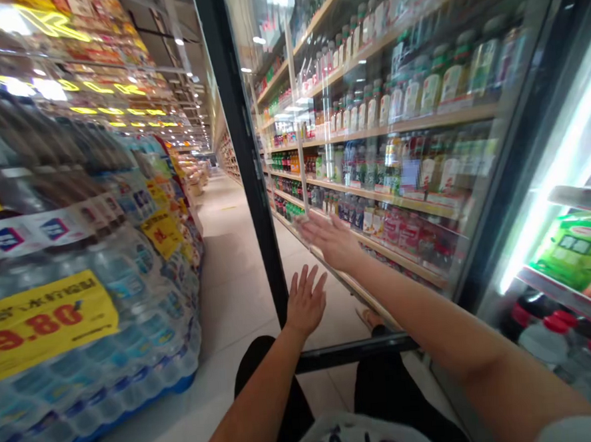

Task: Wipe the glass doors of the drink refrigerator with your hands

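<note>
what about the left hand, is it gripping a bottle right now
No, the left hand is spread open beside the black door frame, with nothing in its grasp.

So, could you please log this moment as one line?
left hand: open, near glass door; right hand: open, near glass door; glass door: open; contact: unclear

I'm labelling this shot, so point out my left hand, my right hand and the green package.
Left hand (305,306), head view: back of the hand.
Right hand (333,242), head view: back of the hand.
Green package (573,249), head view: printed front.
</note>
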`<state>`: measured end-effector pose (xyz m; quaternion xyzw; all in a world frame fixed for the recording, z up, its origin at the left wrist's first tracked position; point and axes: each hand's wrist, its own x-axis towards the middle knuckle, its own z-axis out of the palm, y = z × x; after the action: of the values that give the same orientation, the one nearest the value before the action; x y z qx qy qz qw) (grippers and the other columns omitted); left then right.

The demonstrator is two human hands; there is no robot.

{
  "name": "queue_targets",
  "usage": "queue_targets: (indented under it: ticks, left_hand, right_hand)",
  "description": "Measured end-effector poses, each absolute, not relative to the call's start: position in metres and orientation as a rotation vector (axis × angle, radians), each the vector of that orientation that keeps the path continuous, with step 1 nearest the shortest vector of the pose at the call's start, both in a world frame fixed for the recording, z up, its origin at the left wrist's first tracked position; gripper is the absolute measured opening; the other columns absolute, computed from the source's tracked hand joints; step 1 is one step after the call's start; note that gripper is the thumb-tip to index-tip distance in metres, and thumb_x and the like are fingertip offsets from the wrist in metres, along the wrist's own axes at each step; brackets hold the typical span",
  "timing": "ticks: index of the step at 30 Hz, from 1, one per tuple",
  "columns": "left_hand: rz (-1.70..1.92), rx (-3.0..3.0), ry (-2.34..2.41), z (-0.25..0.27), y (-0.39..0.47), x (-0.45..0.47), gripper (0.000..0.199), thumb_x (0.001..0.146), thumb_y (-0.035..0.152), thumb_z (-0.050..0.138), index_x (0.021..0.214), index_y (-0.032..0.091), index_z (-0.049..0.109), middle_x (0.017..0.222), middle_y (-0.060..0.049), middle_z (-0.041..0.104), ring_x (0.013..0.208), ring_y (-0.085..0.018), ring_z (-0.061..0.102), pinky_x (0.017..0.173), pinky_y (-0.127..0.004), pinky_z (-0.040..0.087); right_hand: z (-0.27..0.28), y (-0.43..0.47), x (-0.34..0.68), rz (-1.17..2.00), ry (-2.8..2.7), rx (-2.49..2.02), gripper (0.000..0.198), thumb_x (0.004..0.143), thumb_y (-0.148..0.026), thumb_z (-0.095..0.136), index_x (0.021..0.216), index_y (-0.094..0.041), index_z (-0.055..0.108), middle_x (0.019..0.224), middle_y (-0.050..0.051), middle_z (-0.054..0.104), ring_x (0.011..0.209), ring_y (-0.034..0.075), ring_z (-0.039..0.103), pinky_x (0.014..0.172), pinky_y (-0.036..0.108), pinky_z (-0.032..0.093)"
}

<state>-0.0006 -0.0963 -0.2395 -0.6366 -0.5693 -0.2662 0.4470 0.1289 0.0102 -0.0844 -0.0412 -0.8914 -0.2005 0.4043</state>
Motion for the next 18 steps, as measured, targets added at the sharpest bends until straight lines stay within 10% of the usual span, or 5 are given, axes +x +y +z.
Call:
queue_targets:
  ticks: [6, 13, 18]
  left_hand:
    - [-0.645, -1.608, -1.491, -0.255, -0.111, 0.012, 0.05, 0.095, 0.024, 0.055, 0.145, 0.021, 0.05, 0.155, -0.01, 0.045, 0.154, -0.029, 0.019, 0.125, -0.053, 0.023]
    - [-0.588, -1.604, -1.458, -0.247, -0.121, 0.005, 0.044, 0.096, 0.024, 0.053, 0.14, 0.019, 0.054, 0.148, -0.012, 0.054, 0.149, -0.027, 0.034, 0.124, -0.05, 0.027]
    - [-0.655, -1.619, -1.461, -0.239, -0.124, 0.01, 0.044, 0.097, 0.02, 0.052, 0.141, 0.019, 0.053, 0.151, -0.011, 0.051, 0.15, -0.027, 0.031, 0.124, -0.05, 0.027]
  right_hand:
    - [-0.024, 0.008, 0.108, -0.372, -1.993, -0.329, 0.061, 0.096, -0.009, 0.036, 0.156, -0.018, 0.035, 0.163, 0.006, 0.035, 0.157, 0.024, 0.007, 0.127, 0.055, 0.012]
    - [-0.138, 0.008, 0.127, -0.637, -2.419, 0.201, 0.05, 0.099, -0.014, 0.04, 0.147, -0.025, 0.051, 0.151, -0.001, 0.053, 0.148, 0.014, 0.036, 0.124, 0.036, 0.029]
    - [-0.091, 0.039, 0.16, -0.545, -2.115, -0.214, 0.059, 0.095, -0.007, 0.04, 0.152, -0.024, 0.044, 0.156, 0.004, 0.047, 0.154, 0.02, 0.024, 0.126, 0.046, 0.021]
